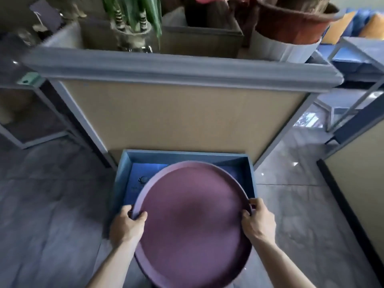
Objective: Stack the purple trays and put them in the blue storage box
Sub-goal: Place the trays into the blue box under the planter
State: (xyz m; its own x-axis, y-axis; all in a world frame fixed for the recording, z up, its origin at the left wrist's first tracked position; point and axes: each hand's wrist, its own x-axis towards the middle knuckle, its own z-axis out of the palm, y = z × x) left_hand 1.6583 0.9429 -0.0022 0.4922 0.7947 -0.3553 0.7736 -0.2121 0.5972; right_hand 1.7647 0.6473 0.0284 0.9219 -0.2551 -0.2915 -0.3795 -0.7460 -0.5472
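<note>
Round purple trays (pixel 193 217), seen as one stack with a second rim showing under the near edge, hang over the open blue storage box (pixel 182 155) on the floor. My left hand (pixel 126 225) grips the stack's left rim, thumb on top. My right hand (pixel 258 221) grips the right rim the same way. The stack covers most of the box's inside; only the box's far-left floor and far wall show.
A beige partition with a grey top rail (pixel 180 69) stands right behind the box. Potted plants (pixel 133 21) and a brown pot (pixel 291 19) sit beyond it. Glossy tiled floor (pixel 52 204) lies on both sides. Another partition (pixel 361 183) stands at the right.
</note>
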